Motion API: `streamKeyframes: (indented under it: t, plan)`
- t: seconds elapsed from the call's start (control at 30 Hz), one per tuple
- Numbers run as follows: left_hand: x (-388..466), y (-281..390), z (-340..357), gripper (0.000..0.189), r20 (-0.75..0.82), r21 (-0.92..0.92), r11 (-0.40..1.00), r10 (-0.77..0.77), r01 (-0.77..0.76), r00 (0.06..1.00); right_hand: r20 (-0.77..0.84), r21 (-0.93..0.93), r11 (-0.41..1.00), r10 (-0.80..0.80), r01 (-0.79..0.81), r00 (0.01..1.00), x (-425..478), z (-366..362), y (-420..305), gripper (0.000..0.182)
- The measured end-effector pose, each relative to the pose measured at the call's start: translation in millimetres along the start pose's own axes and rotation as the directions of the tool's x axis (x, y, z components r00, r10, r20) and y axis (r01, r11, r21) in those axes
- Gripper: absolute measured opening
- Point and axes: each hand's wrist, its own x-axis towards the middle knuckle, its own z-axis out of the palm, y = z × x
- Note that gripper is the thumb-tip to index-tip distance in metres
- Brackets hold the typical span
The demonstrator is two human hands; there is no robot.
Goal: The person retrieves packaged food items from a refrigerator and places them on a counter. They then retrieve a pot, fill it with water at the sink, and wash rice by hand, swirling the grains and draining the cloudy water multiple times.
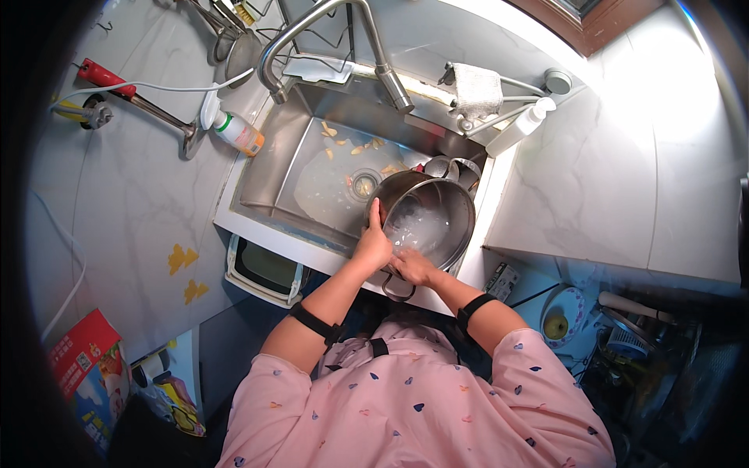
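Observation:
A deep stainless steel pot (462,225) is tilted over the near right part of the sink (266,169), with whitish water inside. My left hand (374,245) grips the pot's left side, its thumb or finger lying along the outer wall. My right hand (412,266) reaches over the near rim, fingers just inside the pot; whether it holds anything there is hidden. A loop handle (399,289) of the pot hangs at the near side. Peel-like food scraps (329,130) and cloudy water lie on the sink floor around the drain (366,184).
A curved steel faucet (319,14) arches over the sink's back. Metal ware (442,168) sits in the back right corner. A spray bottle (240,134) stands left, a white pump bottle (521,127) right. A grey cloth (478,90) hangs on a rack. An open bin (266,269) is below left.

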Motion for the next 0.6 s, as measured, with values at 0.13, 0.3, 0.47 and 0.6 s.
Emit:
streamKeyframes:
  t: [0.13, 0.3, 0.47, 0.6]
  plan:
    - [-3.3, 1.9, -0.9, 0.091, -0.005, -0.004, 0.999, 0.049, -0.049, 0.999, -0.109, -0.024, 0.997, -0.082, 0.080, 0.991, -21.7, 1.8, 18.5, 0.056]
    - [-1.3, 12.7, -5.0, 0.092, 0.026, 0.035, 0.996, -0.089, 0.088, 0.996, -0.259, -0.898, 0.380, -0.048, -0.222, 0.965, -43.0, -68.4, 62.6, 0.060]
    - [3.8, 6.0, -1.4, 0.091, 0.021, 0.023, 0.992, -0.126, 0.125, 0.992, -0.333, -0.680, 0.675, 0.064, -0.286, 0.941, -59.5, -23.3, 42.8, 0.066]
    - [-3.2, 19.2, -10.8, 0.091, 0.076, -0.008, 0.979, -0.201, 0.202, 0.977, -0.196, -0.533, 0.825, 0.095, -0.188, 0.976, -68.9, -23.7, 25.1, 0.071]
